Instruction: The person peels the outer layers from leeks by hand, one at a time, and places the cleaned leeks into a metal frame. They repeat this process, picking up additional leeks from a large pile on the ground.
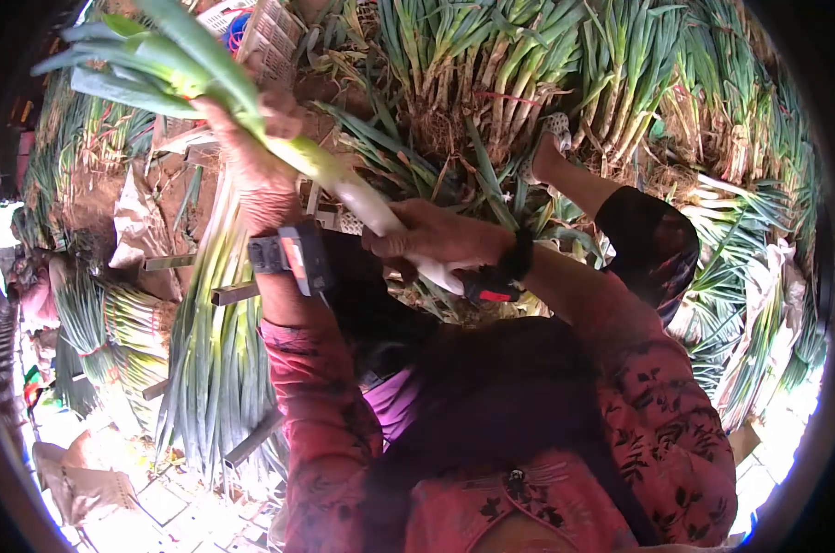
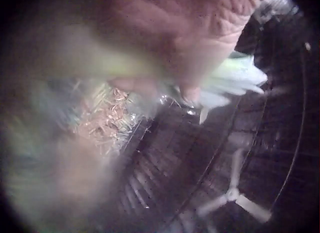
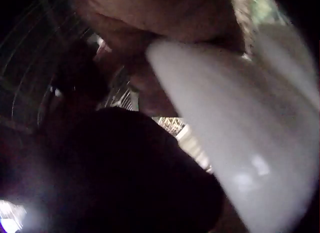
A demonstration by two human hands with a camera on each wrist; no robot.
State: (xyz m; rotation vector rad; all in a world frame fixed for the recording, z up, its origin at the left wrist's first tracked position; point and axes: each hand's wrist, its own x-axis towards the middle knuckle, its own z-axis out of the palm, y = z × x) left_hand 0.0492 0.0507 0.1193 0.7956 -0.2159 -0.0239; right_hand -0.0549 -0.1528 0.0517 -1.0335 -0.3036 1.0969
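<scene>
A thick leek (image 1: 330, 172) lies slantwise across the front of the body in the head view, green leaves at the upper left, white shank toward the lower right. My left hand (image 1: 251, 157) grips it where leaf meets stalk. Lower down, my right hand (image 1: 440, 235) holds the white end, fingers curled round it. In the right wrist view the smooth white shank (image 3: 225, 123) fills much of the picture below the right hand (image 3: 165, 17). Pale green leaf ends (image 2: 237, 77) stick out beyond the left hand (image 2: 185, 32) in the left wrist view, which is blurred.
Beside the left arm, a long pile of leeks (image 1: 219, 350) lies across metal bars (image 1: 236, 293). Tied bundles (image 1: 519, 83) stand upright along the back. More leeks (image 1: 721, 249) lie at the right, near a bent leg (image 1: 648, 240). A white crate (image 1: 274, 41) stands at upper left.
</scene>
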